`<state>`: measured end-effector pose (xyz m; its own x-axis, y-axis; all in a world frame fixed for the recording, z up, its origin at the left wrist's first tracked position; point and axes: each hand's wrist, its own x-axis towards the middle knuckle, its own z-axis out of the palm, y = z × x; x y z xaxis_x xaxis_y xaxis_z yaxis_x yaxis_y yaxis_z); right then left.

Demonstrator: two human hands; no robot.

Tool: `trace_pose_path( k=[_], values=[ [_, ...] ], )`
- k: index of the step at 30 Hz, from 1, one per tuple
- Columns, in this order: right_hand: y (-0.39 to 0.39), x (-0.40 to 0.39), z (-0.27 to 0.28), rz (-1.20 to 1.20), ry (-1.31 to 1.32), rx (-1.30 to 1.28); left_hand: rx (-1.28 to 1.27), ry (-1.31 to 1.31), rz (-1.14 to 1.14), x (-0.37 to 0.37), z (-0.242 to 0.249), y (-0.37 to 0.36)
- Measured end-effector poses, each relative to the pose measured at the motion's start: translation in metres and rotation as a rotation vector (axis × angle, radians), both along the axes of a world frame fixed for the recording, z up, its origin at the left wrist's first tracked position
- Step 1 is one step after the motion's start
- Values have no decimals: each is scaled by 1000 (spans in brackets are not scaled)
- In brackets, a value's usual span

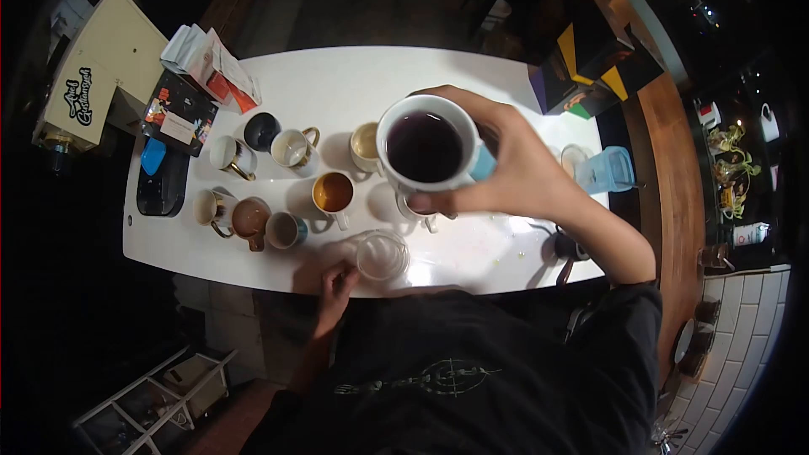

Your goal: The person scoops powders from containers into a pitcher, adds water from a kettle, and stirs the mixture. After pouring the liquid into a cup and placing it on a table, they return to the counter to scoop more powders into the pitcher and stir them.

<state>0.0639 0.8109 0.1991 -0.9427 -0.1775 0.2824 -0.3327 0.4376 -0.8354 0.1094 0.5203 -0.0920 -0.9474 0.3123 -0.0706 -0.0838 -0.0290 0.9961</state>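
Raised close to the camera is a white cup [424, 145] of dark liquid, and my right hand [493, 152] is wrapped round its right side. My left hand [337, 280], its fingers curled together, rests at the front edge of the white table [278, 274], just left of a clear glass vessel [382, 255]. Whether that hand holds anything is too small to tell. Behind the glass stands a mug of amber liquid [333, 192]. A pale mug [365, 141] is left of the raised cup, and another white cup [415, 209] is partly hidden beneath it.
Several mugs, among them a brown one [250, 217] and a dark one [261, 131], stand on the table's left. A grinder-like machine [93, 76] and boxes [177, 114] are at the far left. A blue pitcher [605, 171] and dark boxes [590, 67] stand at the right.
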Motion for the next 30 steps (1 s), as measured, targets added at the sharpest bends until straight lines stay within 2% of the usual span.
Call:
trace_pose_path(
  k=[2, 5, 9, 11, 13, 15, 17, 19, 21, 25, 28, 30],
  values=[
    [3, -26, -21, -51, -33, -5, -3, -79, -122, -6, 5, -2],
    [13, -71, -58, -29, -113, -26, -58, 33, -195, -10, 3, 0],
    [19, -126, -112, -80, -67, 11, -78, 69, -177, -10, 6, 5],
    [20, -152, -134, -125, -81, 38, -47, -29, -164, -10, -2, 6],
    [20, -166, -142, -114, -104, 6, -62, 297, -95, -13, -1, 8],
    [22, -172, -143, -161, -51, 47, -150, 242, -140, -16, 8, -3],
    [21, -170, -129, -100, -35, 67, -192, 281, -51, -14, 13, -8],
    [13, -155, -98, -16, -78, 32, -219, 258, -29, -9, 2, -19],
    [3, -135, -65, 33, -75, 43, -157, 201, 91, -2, -14, -27],
    [-15, -94, -8, 196, 68, 132, -170, 118, -7, 5, -22, -39],
    [-21, -71, 20, 359, 210, 209, -188, 164, 20, 3, -27, -38],
    [-29, -54, 31, 435, 235, 116, -210, 189, 12, 0, -20, -35]
  ],
)
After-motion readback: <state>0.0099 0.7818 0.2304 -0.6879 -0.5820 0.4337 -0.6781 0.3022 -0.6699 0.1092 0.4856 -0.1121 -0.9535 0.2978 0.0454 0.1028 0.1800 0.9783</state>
